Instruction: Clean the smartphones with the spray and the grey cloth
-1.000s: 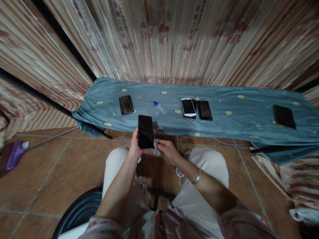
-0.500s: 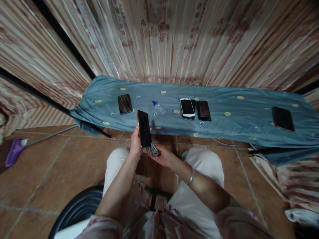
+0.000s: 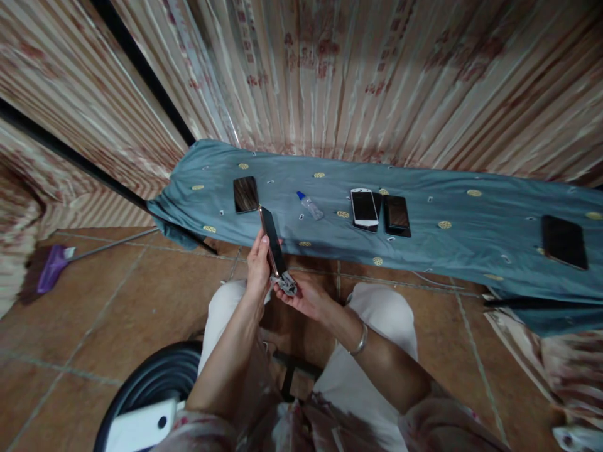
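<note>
Striped curtains are hanging behind a blue-clothed table [image 3: 424, 251] while the left hand [image 3: 258, 267] is gripping a dark phone [image 3: 272, 242] edge-on, exposing its lower end to the grey cloth [image 3: 288, 284] pinched in the right hand [image 3: 306, 296].

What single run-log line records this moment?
left hand: holds phone edge-on | right hand: holds cloth at phone's lower end | table: four phones, bottle

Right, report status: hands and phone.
Left hand grips black phone, turned edge-on. Right hand holds grey cloth at its lower end. Nothing obstructing.
</note>
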Tool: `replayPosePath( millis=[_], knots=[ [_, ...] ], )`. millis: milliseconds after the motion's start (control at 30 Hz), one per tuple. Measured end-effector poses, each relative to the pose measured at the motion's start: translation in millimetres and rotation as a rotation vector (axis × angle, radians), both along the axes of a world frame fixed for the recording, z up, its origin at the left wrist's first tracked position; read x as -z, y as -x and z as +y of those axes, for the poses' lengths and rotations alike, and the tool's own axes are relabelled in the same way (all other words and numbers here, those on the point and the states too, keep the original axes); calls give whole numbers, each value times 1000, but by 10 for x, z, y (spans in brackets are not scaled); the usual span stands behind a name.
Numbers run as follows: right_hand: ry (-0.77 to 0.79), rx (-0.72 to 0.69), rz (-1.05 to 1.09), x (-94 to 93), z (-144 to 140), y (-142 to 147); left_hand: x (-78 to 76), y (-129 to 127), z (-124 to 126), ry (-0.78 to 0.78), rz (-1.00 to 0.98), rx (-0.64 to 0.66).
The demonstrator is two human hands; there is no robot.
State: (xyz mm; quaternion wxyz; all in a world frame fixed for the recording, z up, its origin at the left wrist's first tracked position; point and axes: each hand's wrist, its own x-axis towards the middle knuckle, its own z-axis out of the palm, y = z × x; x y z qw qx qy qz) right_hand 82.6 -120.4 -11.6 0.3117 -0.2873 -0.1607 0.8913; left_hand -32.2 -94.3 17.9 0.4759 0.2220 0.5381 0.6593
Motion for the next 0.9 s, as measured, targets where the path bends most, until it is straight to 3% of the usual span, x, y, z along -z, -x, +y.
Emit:
replayPosePath(
  millis=[100,233,300,433,600,767,900],
  knots=[
    [-41,-52,-3,-97,-11,-57,-26,36,-26,14,0,-10],
    [-230,-140,-31,-181,45,-192,-8,57,-23,0,-70,-55],
    [-342,-88,-127,-186,107,-265,23,46,-9,20,-140,-49],
    [-747,187,-495,-151,208,-387,66,-18,14,124,-250,78],
    [-1232,304,-947,-114,99,-423,47,-120,-7,145,-364,205],
    [-1742,328,-1038,-132,-103,-317,73,-182,-61,184,-448,286],
    [-1892,321,-1079,-134,-103,-263,134,-215,-107,212,-488,298]
  ],
)
